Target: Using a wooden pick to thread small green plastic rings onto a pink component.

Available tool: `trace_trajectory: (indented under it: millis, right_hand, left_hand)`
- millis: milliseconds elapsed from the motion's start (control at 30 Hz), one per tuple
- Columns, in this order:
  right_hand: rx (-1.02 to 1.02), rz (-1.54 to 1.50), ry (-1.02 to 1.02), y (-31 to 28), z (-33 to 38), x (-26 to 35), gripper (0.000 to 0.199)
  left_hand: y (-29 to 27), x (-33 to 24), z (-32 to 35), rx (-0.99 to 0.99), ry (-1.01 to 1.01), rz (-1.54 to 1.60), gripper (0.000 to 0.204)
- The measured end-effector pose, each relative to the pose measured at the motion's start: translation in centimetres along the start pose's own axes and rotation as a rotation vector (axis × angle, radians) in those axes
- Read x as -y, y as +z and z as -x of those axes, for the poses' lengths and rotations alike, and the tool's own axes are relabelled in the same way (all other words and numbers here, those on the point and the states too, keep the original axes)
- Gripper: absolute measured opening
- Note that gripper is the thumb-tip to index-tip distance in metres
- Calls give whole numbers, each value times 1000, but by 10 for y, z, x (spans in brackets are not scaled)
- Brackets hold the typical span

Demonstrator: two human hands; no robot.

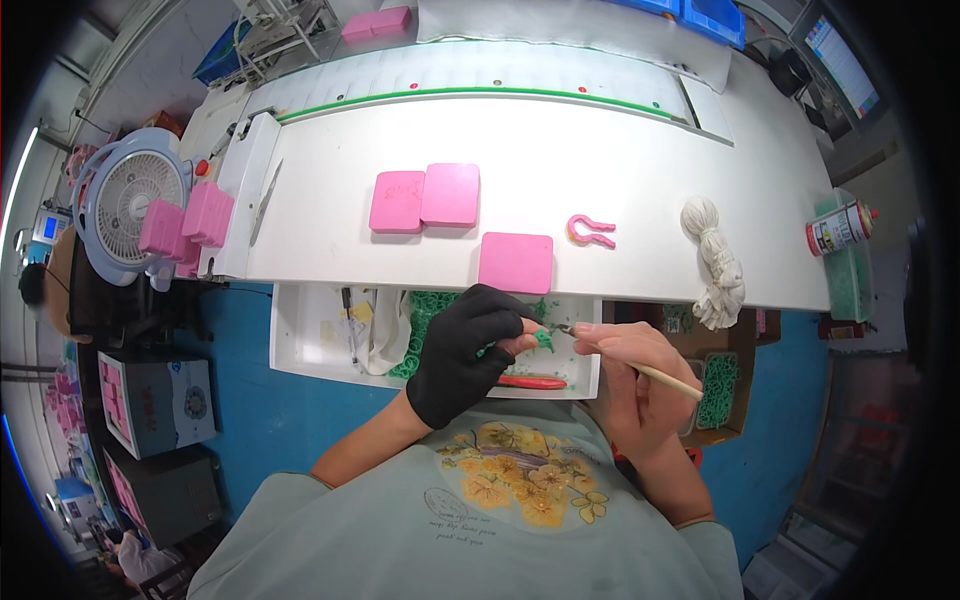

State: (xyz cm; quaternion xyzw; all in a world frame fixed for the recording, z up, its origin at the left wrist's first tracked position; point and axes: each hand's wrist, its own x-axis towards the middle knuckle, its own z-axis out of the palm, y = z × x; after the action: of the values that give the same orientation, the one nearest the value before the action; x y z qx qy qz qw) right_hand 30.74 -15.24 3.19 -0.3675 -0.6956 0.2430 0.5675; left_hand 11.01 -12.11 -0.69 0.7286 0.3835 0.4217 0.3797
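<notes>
My left hand [465, 345] wears a black glove with bare fingertips showing. It pinches a small green piece [544, 339] over an open white drawer [284, 330]. In my right hand [640, 370] is a wooden-handled tool [668, 381], its thin dark metal tip pointing left, close to the green piece; whether they touch I cannot tell. Below my hands, the drawer holds many green rings [408, 362], a red-handled tool [533, 382], a pen [350, 325] and a white cloth [388, 335]. A pink block [516, 262] lies on the table just beyond my fingers.
On the white table [330, 255] lie two more pink blocks [450, 195], a pink horseshoe-shaped clamp [600, 240] and a bundled white cloth [713, 262]. A fan [135, 205] stands left, a spray can [840, 228] right. A box [735, 425] with green pieces sits below right.
</notes>
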Motion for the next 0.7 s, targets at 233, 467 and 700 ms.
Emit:
trace_trajectory:
  millis: [233, 467, 700]
  right_hand:
    - [12, 167, 177, -9, 5, -3, 11]
    - [251, 292, 243, -3, 11, -14, 17]
    - [320, 306, 276, -1, 15, -26, 18]
  left_hand:
    - [-1, -1, 0, 12, -96, 56, 17]
    - [0, -1, 1, 28, -111, 93, 21]
    - [0, 1, 0, 78, -92, 245, 25]
